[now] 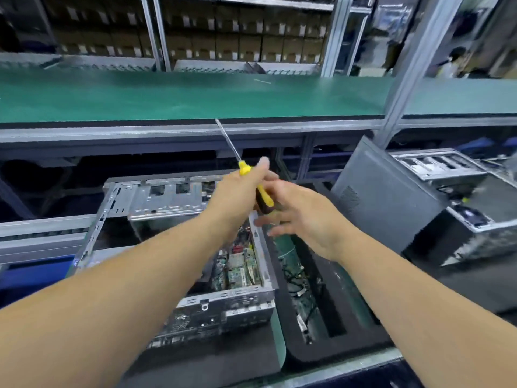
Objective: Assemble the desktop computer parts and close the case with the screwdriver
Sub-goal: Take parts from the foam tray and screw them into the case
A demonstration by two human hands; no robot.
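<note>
Open computer case point(179, 203): I see circuit boards and wiring inside. Black foam tray point(330, 351): cables, boards. My left hand point(237, 191) grips the screwdriver point(247, 170) above the case; right hand point(305, 217), fingers loosely spread, just beside the handle.

Both arms outstretched, left hand point(237, 191) gripping; right hand point(302, 217) loosely open beside it

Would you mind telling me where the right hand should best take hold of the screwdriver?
Probably the black-and-yellow handle end of the screwdriver, approached from the right. The left hand grips its upper handle, the shaft points up and away, and the right hand is open beside the exposed handle end.
</note>
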